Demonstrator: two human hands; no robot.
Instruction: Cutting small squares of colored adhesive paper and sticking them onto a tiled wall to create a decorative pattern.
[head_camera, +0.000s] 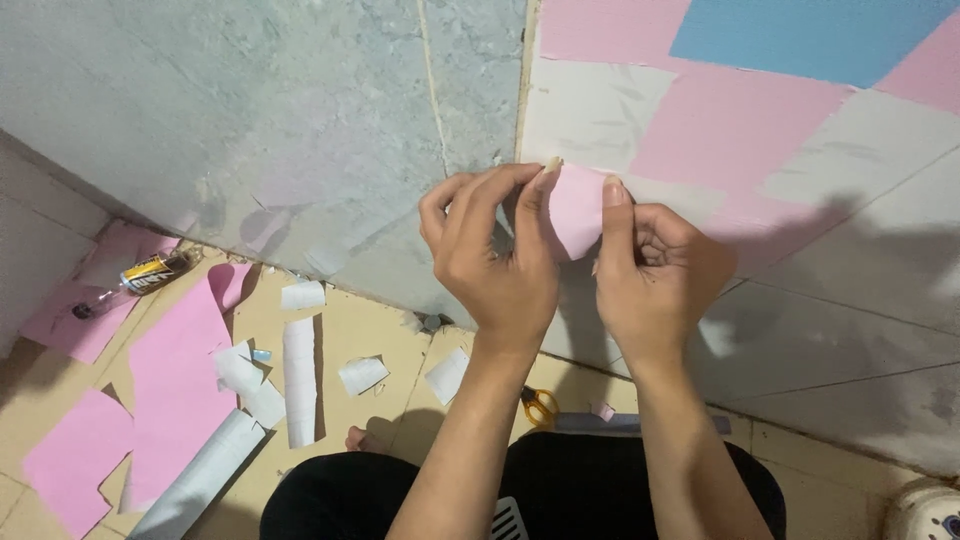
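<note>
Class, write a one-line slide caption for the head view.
Left hand and right hand hold a pink paper piece against the wall.

Both hands, the left hand and the right hand, are right up against the wall, with open room below them, while paper scraps, scissors and a bottle crowd the floor.

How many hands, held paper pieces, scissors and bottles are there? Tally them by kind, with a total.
Hands: 2, the left hand and the right hand
Pink paper piece, pinched by both hands: 1
Scissors, on the floor: 1
Bottle, on the floor: 1
Total: 5
</note>
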